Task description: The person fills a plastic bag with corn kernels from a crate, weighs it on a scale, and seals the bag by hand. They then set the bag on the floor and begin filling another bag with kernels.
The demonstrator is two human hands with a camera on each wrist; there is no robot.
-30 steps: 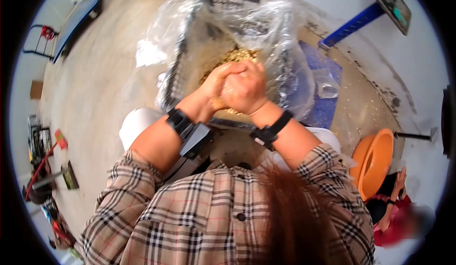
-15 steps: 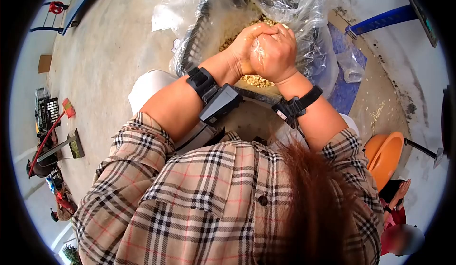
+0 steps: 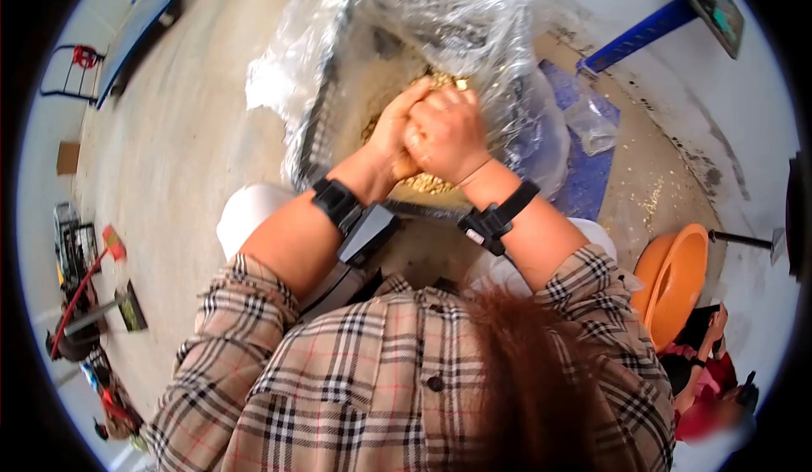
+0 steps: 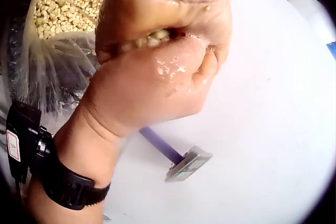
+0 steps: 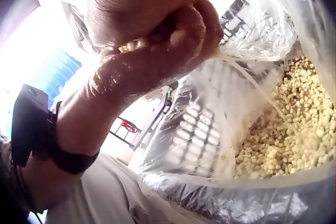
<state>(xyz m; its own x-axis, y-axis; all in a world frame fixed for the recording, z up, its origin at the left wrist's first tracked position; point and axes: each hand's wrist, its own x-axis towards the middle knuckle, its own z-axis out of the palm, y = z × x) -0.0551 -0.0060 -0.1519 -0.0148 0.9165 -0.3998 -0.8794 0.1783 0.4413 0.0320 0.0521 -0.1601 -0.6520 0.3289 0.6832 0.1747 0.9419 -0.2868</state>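
Observation:
Wet and glossy, the left hand and right hand press together over a lined black crate. Pale kernels show in the gap between the palms in the left wrist view, and the fingers of both hands curl around them. A pale stream of liquid runs down from the hands in the right wrist view. Below lie many loose yellowish kernels inside the clear plastic liner, whose folds hang over the crate's sides. How many kernels the hands hold is hidden.
A blue-posted scale stands at the upper right, near a blue mat. Orange basins and another person's arms are at the lower right. A blue cart stands upper left, tools at the far left.
The head view swung away and back, shifting the whole scene. The hands stay clasped over the crate throughout, with the left fingers looking slightly straighter now.

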